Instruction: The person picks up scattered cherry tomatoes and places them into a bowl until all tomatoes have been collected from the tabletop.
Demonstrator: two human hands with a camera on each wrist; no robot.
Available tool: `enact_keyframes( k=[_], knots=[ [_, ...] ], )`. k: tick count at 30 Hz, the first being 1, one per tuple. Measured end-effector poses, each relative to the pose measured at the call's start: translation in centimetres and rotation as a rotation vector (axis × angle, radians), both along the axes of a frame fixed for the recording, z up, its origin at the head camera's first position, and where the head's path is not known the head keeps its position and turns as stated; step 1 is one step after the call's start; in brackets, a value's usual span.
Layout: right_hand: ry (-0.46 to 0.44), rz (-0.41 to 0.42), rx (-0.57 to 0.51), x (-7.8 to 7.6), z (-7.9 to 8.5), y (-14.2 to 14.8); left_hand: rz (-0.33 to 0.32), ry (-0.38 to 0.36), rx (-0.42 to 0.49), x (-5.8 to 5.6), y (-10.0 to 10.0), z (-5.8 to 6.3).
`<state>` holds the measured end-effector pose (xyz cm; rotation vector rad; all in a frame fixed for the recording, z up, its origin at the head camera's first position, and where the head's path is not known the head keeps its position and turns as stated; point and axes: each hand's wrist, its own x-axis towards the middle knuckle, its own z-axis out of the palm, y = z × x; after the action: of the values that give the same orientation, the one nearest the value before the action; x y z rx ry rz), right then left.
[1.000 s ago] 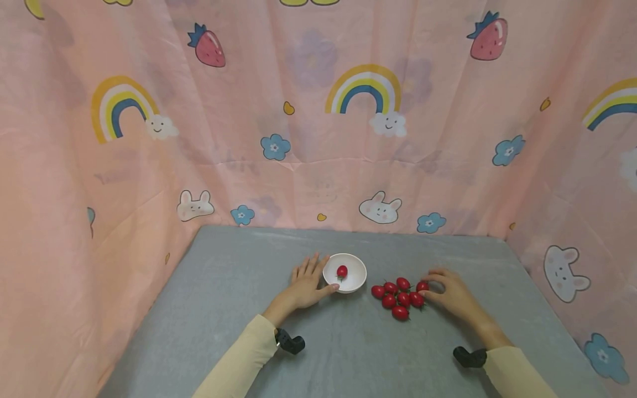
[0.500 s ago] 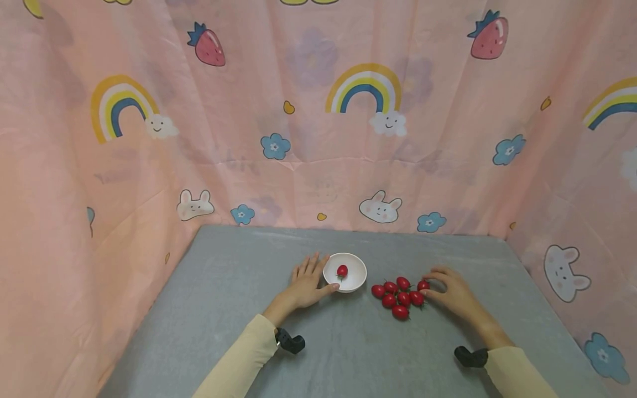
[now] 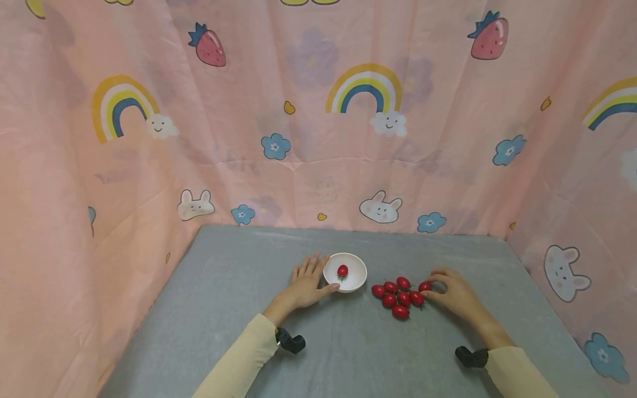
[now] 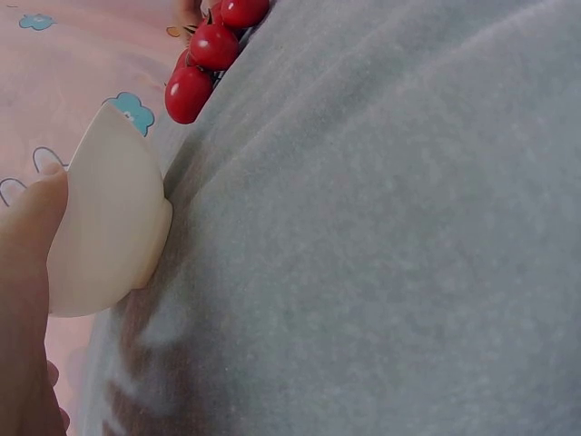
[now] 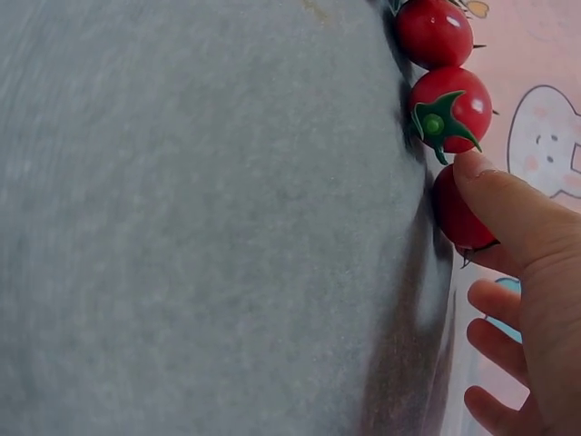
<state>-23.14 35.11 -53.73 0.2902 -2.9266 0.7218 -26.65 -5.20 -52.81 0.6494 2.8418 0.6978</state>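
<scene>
A small white bowl [image 3: 356, 281] stands on the grey table with one cherry tomato [image 3: 342, 271] inside. My left hand [image 3: 304, 287] rests against the bowl's left side, fingers spread and fairly straight, thumb at the near rim. In the left wrist view the thumb lies along the bowl [image 4: 113, 209]. To the right of the bowl sits a cluster of several red cherry tomatoes [image 3: 400, 312]. My right hand [image 3: 454, 293] pinches the cherry tomato [image 5: 458, 211] at the cluster's right end between thumb and forefinger. Its other fingers stay loosely bent, and a green-stemmed tomato [image 5: 449, 109] lies just beside the thumb tip.
The table is covered with grey cloth [image 3: 239, 342]. A pink patterned curtain [image 3: 318, 182] hangs behind it and along both sides. Each wrist carries a black camera mount, the left mount [image 3: 291, 341] and the right mount [image 3: 470, 357].
The pinched cherry tomato has shifted slightly right with my right hand, away from the cluster. My left hand and the bowl have stayed in place.
</scene>
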Motion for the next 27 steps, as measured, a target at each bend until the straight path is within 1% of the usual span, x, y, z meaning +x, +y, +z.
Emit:
enact_keyframes(
  k=[6,9,16,23,27],
  knots=[
    [-0.015,-0.018,0.005,-0.3,0.1,0.2,-0.003,0.001,0.003,0.0,0.0,0.0],
    [-0.023,-0.025,0.003,-0.5,0.3,0.2,-0.004,0.007,0.012,0.1,0.1,0.0],
    [-0.038,-0.047,-0.012,-0.8,1.0,-0.1,0.003,-0.007,0.008,0.1,0.1,0.2],
    [-0.011,-0.042,-0.018,-1.0,2.1,-0.8,-0.005,0.001,0.009,0.1,0.0,0.1],
    [0.007,-0.024,-0.026,-1.1,2.5,-1.6,-0.005,0.009,0.006,0.0,0.0,0.1]
  ],
)
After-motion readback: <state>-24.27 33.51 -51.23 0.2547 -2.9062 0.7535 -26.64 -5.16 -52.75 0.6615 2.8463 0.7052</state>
